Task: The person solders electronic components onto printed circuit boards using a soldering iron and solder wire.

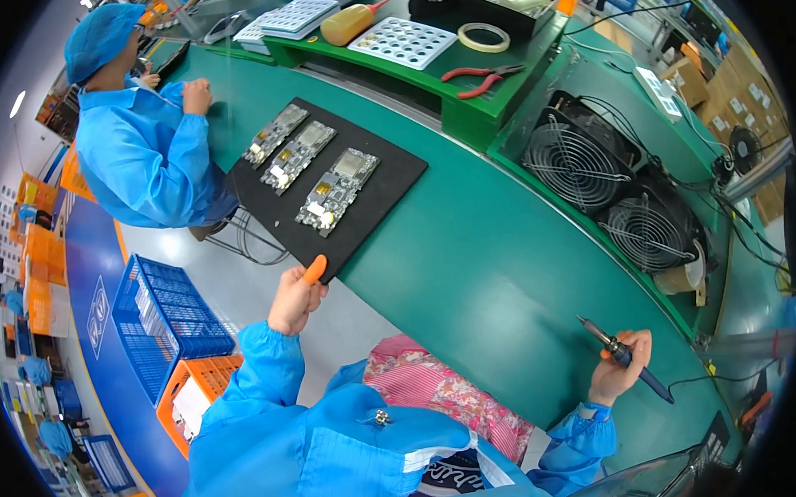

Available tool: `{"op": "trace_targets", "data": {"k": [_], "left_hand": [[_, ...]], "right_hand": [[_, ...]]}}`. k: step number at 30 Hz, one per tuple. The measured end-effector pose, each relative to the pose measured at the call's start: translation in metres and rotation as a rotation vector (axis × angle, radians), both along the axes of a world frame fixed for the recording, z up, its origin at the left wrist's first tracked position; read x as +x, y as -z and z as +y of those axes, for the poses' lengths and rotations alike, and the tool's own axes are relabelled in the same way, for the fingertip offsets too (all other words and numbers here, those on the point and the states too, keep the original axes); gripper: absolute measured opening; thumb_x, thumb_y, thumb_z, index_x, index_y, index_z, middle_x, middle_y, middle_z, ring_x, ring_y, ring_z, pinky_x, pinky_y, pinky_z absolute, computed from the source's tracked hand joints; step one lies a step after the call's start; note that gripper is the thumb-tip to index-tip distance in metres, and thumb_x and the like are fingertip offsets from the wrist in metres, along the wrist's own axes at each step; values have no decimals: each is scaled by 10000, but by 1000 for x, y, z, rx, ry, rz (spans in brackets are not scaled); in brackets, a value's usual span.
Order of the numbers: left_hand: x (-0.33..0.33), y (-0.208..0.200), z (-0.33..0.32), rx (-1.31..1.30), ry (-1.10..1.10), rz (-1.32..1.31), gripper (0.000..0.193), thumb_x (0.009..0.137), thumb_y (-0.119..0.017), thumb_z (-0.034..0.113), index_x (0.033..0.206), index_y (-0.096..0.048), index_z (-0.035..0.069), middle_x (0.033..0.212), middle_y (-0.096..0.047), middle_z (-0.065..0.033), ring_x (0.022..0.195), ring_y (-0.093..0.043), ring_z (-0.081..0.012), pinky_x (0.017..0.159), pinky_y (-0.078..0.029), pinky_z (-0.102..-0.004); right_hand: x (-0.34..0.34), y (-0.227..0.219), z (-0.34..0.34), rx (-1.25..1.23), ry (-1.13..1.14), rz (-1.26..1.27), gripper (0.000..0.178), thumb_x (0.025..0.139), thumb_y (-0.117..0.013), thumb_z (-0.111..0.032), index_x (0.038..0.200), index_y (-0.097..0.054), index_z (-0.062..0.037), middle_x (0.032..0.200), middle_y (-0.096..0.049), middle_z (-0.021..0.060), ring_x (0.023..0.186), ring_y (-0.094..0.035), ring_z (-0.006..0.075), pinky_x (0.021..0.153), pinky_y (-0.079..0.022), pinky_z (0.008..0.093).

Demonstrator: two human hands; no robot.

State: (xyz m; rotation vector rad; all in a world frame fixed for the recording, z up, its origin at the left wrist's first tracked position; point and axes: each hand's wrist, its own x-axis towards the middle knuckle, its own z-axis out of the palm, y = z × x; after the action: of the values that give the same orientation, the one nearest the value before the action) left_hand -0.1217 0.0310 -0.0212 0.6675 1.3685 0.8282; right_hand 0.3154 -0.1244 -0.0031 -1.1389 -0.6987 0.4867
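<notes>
My left hand [297,299], with an orange finger cot on one finger, is closed on the near corner of a flat black mat [386,182]. Three green circuit boards with white and metal parts lie on that mat: a near one [338,191], a middle one [297,157] and a far one [275,135]. At the right, my right hand [618,370] is wrapped round a soldering iron [617,351]. Its tip points up and to the left, above the green table [470,263], apart from the boards. The iron's dark blue handle end sticks out below my hand.
A raised green shelf [490,111] carries red-handled pliers [484,79], a tape roll [484,38], a white tray [402,42] and a yellow bottle [349,25]. Two fans [576,165] stand at right. A person [145,144] sits far left; a blue crate [172,320] is on the floor.
</notes>
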Motion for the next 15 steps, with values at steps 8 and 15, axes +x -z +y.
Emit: {"op": "trace_targets", "data": {"k": [8, 15], "left_hand": [[94, -18, -76, -214, 432, -237, 238, 891, -463, 109, 844, -631, -53, 466, -445, 3, 361, -279, -32, 356, -178, -204], [193, -16, -122, -571, 857, -611, 527, 915, -480, 437, 875, -641, -63, 491, -490, -17, 338, -221, -45, 328, -148, -236]], "right_hand": [[-9, -12, 2, -38, 67, -3, 241, 903, -412, -227, 740, -420, -50, 652, -428, 53, 511, -359, 96, 453, -286, 215], [-12, -43, -14, -16, 135, 23, 221, 899, -421, -233, 773, -433, -52, 605, -445, 44, 451, -319, 59, 390, -227, 189]]}}
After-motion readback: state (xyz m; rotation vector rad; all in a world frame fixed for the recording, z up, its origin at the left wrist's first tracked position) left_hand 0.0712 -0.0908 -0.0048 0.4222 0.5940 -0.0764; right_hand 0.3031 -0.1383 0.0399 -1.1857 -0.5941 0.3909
